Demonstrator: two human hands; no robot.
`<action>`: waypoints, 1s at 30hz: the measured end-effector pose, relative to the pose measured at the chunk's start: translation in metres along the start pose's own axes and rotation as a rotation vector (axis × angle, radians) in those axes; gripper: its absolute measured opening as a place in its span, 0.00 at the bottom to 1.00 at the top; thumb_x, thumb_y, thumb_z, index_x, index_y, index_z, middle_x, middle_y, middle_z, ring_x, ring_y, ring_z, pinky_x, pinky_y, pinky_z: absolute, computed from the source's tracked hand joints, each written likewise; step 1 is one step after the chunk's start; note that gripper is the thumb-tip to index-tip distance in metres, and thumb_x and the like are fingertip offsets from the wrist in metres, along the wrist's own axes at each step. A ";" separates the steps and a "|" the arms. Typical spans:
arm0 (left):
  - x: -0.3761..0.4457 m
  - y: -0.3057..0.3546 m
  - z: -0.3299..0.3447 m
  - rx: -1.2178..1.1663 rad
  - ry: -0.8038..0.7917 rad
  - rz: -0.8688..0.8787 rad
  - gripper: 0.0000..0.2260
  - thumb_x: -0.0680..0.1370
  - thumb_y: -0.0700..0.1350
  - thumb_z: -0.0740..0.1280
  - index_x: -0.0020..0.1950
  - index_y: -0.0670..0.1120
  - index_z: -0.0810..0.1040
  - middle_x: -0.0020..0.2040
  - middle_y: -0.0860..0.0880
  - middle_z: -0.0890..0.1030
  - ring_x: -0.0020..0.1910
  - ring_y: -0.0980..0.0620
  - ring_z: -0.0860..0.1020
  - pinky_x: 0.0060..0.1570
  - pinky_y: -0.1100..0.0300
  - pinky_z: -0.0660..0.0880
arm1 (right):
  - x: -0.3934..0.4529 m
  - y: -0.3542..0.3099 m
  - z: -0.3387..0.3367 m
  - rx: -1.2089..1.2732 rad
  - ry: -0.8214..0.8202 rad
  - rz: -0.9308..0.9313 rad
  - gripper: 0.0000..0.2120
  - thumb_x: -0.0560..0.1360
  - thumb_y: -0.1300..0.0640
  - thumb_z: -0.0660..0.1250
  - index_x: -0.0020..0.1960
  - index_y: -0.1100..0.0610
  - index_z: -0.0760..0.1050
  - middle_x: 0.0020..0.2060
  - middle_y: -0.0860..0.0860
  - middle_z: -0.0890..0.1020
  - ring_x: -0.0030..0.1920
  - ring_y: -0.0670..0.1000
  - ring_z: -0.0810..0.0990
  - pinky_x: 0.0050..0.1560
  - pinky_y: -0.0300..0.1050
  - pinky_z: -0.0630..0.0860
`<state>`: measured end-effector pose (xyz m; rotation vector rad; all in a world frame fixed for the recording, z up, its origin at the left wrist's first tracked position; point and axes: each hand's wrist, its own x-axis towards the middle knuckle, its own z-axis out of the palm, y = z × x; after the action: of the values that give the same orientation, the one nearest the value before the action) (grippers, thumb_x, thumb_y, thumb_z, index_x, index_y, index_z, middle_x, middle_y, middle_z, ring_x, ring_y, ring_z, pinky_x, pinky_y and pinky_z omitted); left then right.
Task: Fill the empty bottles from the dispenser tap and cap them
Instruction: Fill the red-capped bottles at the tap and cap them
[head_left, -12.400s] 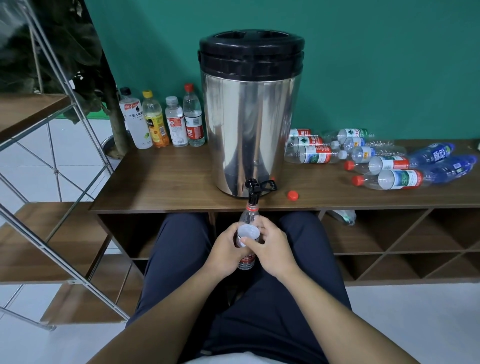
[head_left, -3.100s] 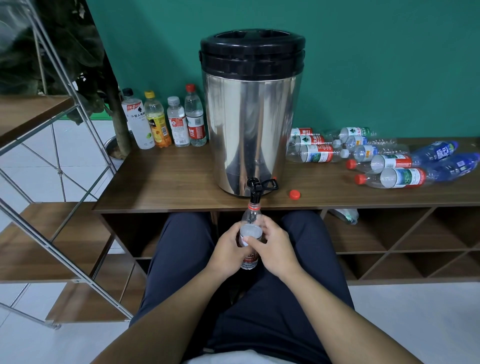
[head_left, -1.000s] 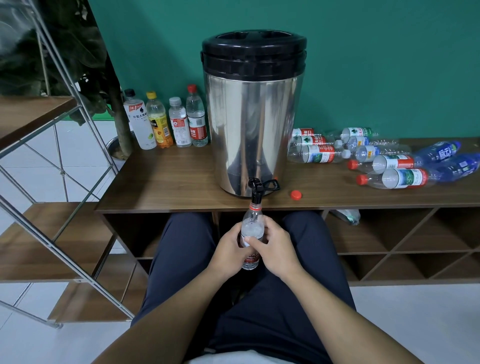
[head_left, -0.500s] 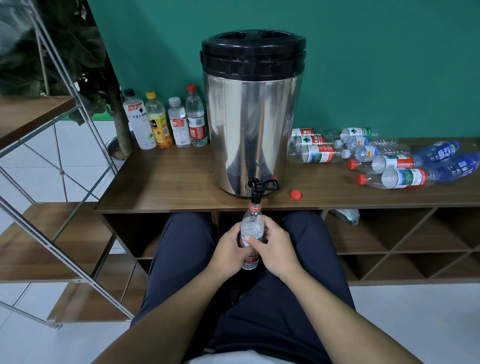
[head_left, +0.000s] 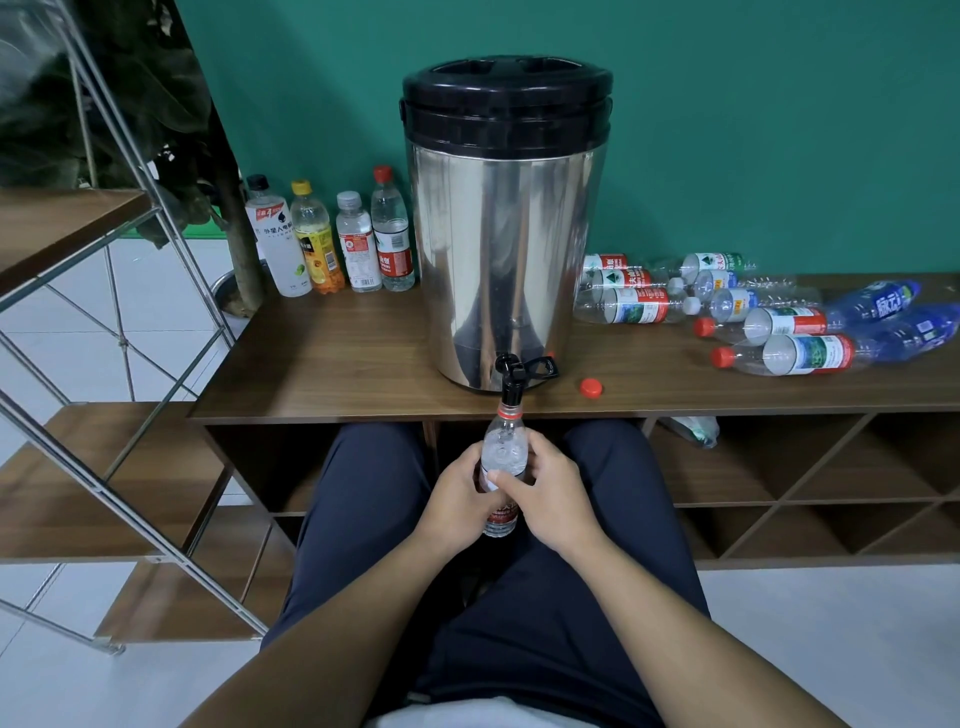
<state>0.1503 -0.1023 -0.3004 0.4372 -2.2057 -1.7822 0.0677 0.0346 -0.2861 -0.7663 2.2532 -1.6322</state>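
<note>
A steel dispenser with a black lid stands on the wooden counter. Its black tap hangs over the front edge, lever turned to the right. Under the tap I hold a clear bottle with a red label, its open neck right at the spout and water up into its shoulder. My left hand grips the bottle from the left and my right hand grips it from the right. A loose red cap lies on the counter right of the tap.
Several capped upright bottles stand left of the dispenser by the wall. Several empty bottles lie on their sides at the right. Open shelf cubbies sit below the counter. A metal-framed wooden shelf stands at the left.
The water level in the bottle has risen from near the label up into the shoulder. Both hands and the bottle have stayed under the tap.
</note>
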 end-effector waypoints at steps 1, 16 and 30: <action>0.000 0.000 0.000 0.000 0.001 0.000 0.26 0.77 0.32 0.76 0.73 0.51 0.81 0.59 0.54 0.88 0.59 0.54 0.86 0.61 0.59 0.82 | 0.000 0.000 0.000 0.002 -0.002 0.001 0.24 0.73 0.52 0.80 0.66 0.41 0.81 0.58 0.43 0.89 0.60 0.47 0.87 0.64 0.57 0.84; 0.001 -0.002 0.000 0.041 0.002 0.001 0.26 0.77 0.34 0.76 0.72 0.53 0.81 0.58 0.55 0.88 0.58 0.55 0.86 0.61 0.58 0.83 | -0.002 -0.004 -0.002 -0.015 -0.003 -0.003 0.24 0.74 0.54 0.80 0.67 0.41 0.81 0.58 0.42 0.88 0.60 0.47 0.87 0.64 0.57 0.84; 0.006 -0.007 0.001 0.092 0.018 0.002 0.25 0.76 0.35 0.76 0.70 0.53 0.81 0.57 0.54 0.88 0.56 0.55 0.86 0.60 0.59 0.82 | -0.002 -0.008 -0.005 -0.036 -0.021 0.025 0.28 0.72 0.52 0.80 0.71 0.41 0.79 0.59 0.41 0.88 0.61 0.45 0.87 0.65 0.55 0.84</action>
<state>0.1446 -0.1050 -0.3076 0.4689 -2.2811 -1.6744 0.0695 0.0380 -0.2771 -0.7572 2.2739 -1.5697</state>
